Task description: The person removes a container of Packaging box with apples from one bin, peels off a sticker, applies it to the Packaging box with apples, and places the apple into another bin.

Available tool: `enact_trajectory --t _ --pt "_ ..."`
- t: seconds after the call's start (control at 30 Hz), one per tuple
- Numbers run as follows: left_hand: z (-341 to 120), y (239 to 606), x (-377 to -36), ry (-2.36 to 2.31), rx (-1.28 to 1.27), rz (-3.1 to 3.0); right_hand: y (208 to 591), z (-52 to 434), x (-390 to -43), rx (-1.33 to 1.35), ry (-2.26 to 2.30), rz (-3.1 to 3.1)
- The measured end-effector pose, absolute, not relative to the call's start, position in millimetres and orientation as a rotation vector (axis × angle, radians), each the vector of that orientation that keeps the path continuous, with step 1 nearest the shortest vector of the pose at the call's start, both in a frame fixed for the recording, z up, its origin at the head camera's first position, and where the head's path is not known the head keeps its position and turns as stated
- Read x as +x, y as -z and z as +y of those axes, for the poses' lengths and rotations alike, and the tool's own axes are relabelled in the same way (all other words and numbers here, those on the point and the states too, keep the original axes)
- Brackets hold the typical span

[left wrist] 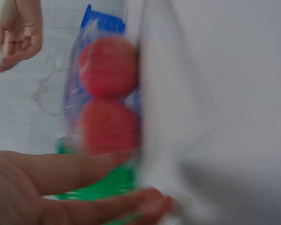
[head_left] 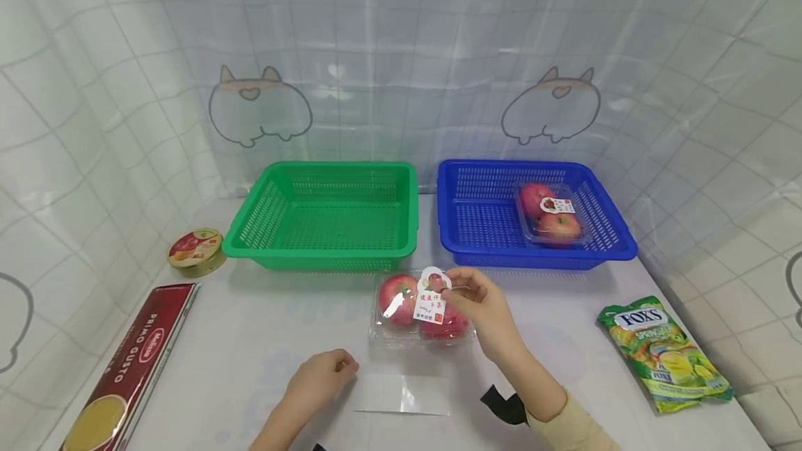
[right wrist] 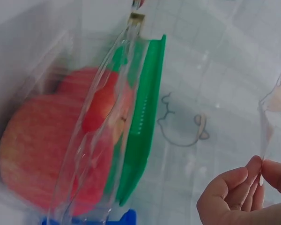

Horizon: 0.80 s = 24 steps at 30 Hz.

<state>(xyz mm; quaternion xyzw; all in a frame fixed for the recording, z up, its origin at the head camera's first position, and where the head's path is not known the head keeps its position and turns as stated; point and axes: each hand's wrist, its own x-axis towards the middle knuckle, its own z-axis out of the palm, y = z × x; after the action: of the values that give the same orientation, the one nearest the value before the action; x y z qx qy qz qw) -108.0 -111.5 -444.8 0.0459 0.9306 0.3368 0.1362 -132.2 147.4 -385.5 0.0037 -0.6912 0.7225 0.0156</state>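
Note:
A clear plastic box of red apples (head_left: pixel 399 301) sits on the table in front of the two baskets. Over its lid, my right hand (head_left: pixel 479 305) pinches a white apple label (head_left: pixel 429 308) by its edge. In the right wrist view that label (right wrist: pixel 267 129) stands between thumb and fingertips, apart from the box. My left hand (head_left: pixel 319 378) is low over the table, left of a clear film strip (head_left: pixel 401 394). The left wrist view, blurred, shows its thumb and fingers (left wrist: pixel 98 206) apart with nothing between them.
Behind stand a green basket (head_left: pixel 319 263) and a blue basket (head_left: pixel 532 261), which holds another labelled apple box (head_left: pixel 557 228). On the left are a round tin (head_left: pixel 195 251) and a red pasta pack (head_left: pixel 138 353). A green FOX'S candy bag (head_left: pixel 664 353) lies at right.

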Motion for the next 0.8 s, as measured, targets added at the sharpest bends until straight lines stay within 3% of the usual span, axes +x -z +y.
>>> enact_trajectory --t 0.1,0.33,0.57,0.8 --pt "-105 425 -113 -0.872 0.198 2.822 386 149 -138 -0.002 -2.3 -2.095" --pt "-62 394 -147 -1.406 0.495 2.85 391 148 -152 0.001 -2.29 -2.111" --pt "-37 400 -172 -1.483 0.527 2.77 403 143 -165 0.083 -2.105 -2.286" --pt "-33 417 -170 -1.295 0.572 2.935 419 136 -163 0.236 -1.61 -2.532"
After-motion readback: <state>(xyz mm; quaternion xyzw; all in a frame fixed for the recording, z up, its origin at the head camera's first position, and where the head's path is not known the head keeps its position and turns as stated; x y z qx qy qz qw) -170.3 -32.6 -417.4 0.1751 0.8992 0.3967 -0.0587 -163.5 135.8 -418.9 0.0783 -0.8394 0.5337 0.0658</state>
